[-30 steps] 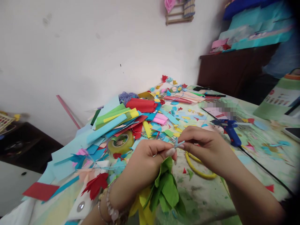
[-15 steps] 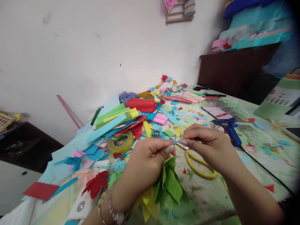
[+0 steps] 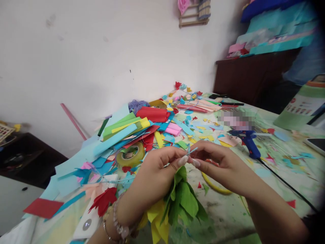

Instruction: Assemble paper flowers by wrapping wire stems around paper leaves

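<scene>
My left hand (image 3: 154, 169) is closed around the top of a paper flower (image 3: 182, 200) with green leaves and yellow petals that hang down below my fist. A thin light-blue wire (image 3: 191, 151) sticks up between my two hands. My right hand (image 3: 218, 161) pinches that wire with thumb and forefinger, right against my left thumb. Both hands hover over the paint-stained table (image 3: 228, 210). Yellow-handled scissors (image 3: 214, 186) lie on the table under my right hand, partly hidden by it.
A heap of coloured paper strips and scraps (image 3: 132, 132) covers the table's left and far part. A tape roll (image 3: 130, 154) sits just beyond my left hand. A blue glue gun (image 3: 247, 140) with a black cord lies to the right. A dark cabinet (image 3: 254, 74) stands behind.
My right hand shifted slightly left and closer to my left thumb, still pinching the wire. The flower's green leaves turned a little and hang more spread out.
</scene>
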A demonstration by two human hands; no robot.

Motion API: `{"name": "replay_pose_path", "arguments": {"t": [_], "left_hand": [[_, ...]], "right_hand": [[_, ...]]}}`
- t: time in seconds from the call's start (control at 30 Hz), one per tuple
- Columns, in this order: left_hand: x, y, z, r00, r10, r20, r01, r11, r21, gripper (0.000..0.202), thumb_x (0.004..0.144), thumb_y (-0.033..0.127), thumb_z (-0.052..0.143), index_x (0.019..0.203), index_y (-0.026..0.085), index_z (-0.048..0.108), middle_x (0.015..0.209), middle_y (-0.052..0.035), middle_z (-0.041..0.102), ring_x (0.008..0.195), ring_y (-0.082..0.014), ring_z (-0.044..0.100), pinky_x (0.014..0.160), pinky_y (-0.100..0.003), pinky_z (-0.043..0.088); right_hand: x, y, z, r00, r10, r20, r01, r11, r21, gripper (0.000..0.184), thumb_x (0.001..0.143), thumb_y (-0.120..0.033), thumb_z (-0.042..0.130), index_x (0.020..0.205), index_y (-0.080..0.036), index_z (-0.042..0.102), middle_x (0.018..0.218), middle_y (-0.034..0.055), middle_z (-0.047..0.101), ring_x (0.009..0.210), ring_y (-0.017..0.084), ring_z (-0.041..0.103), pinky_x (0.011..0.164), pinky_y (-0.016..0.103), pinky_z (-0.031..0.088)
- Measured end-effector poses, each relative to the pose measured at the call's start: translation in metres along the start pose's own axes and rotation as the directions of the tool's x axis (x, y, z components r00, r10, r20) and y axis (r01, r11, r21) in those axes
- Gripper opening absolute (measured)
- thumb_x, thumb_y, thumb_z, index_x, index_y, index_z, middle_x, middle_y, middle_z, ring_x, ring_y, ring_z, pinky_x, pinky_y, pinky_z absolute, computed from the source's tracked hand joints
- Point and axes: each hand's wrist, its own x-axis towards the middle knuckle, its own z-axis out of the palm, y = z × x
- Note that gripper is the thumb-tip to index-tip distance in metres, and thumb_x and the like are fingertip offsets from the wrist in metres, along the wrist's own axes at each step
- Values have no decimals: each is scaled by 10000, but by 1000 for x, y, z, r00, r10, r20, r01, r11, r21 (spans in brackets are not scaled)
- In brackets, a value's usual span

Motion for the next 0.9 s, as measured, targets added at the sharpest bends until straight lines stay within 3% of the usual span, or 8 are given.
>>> {"name": "replay_pose_path", "arguments": {"t": [0.2,0.33,0.5,0.8,0.9], "left_hand": [[1,1,-1,992,-84,92,101,975,-200,293,791,435,646,747,148,603,513,20,582,420,-79,491,434,-181,381],[0,0,-3,958,-161,239,230,927,-296,364,730,486,697,685,142,584,478,8,573,374,-75,470,378,-166,355],[-3,-2,-7,941,-139,308,264,872,-411,313,747,411,714,657,133,601,462,8,566,358,-67,477,374,-157,369],[-4,3,-10,888,-165,429,346,854,-388,358,691,438,755,611,122,607,427,-6,560,334,-75,472,361,-167,348],[-6,3,-10,888,-166,428,345,856,-384,352,702,431,749,605,121,614,449,-9,568,344,-78,483,360,-172,358]], "right_hand": [[-2,-4,-3,993,-110,-33,114,981,156,162,831,-347,625,842,-191,664,800,38,645,734,145,588,648,262,481],[-1,-5,-2,988,-153,16,146,967,211,157,840,-328,622,809,-178,654,761,33,632,705,137,586,647,268,483],[2,-6,3,975,-224,8,216,948,233,116,842,-296,627,804,-188,649,765,16,630,687,113,577,626,237,470],[6,-8,2,926,-377,32,360,902,239,133,863,-297,600,791,-202,659,780,30,635,726,131,587,648,261,468],[10,-3,3,934,-358,22,337,897,285,133,822,-334,652,793,-204,657,758,23,626,711,136,580,640,270,471]]}}
